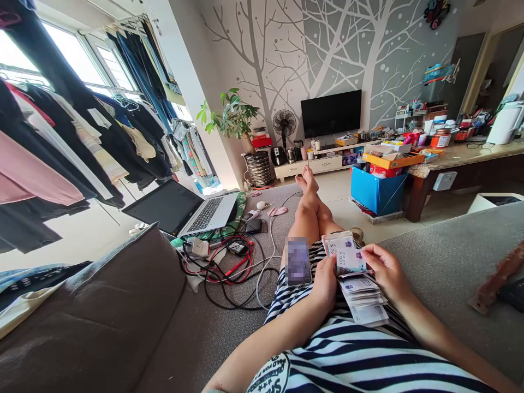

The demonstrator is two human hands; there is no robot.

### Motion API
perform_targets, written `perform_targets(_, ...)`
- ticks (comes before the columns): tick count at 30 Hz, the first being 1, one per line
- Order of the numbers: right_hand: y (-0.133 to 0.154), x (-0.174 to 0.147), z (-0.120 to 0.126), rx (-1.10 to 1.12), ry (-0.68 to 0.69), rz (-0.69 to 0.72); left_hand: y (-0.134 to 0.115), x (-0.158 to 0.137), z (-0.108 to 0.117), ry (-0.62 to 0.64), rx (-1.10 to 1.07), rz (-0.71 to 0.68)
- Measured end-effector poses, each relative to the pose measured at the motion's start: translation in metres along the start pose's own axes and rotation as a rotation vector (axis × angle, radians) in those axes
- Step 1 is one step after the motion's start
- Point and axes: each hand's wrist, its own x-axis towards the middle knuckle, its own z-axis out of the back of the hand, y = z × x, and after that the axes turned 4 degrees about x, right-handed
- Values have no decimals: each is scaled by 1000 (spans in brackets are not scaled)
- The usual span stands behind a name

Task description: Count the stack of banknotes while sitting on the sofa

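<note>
Paper slips (366, 312) lie fanned on striped clothing (347, 349), just nearer the body than both hands. The left hand (326, 279) grips a bundle (334, 244); the right hand (387, 268) pinches one slip's edge beside it. Left of the left hand rests a phone (303, 267); farther left, cables (229, 275), then a laptop (204, 214).

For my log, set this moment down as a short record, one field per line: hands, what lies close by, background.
Left hand: fingers closed on a stack of printed slips
Right hand: fingers pinching the right edge of the same stack
Lap: fanned pile of slips on striped clothing, below the hands
Phone: on the lap, left of the hands; screen blurred
Sofa, left side: open laptop, tangled cables
Background: television, fan, potted plant
Slips' wording: too small to read
</note>
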Motion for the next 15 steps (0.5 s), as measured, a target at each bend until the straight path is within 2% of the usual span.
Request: perform_targets(15, 8, -2, -1, -52, -2, 41, 0, 0, 0, 14, 2, -4)
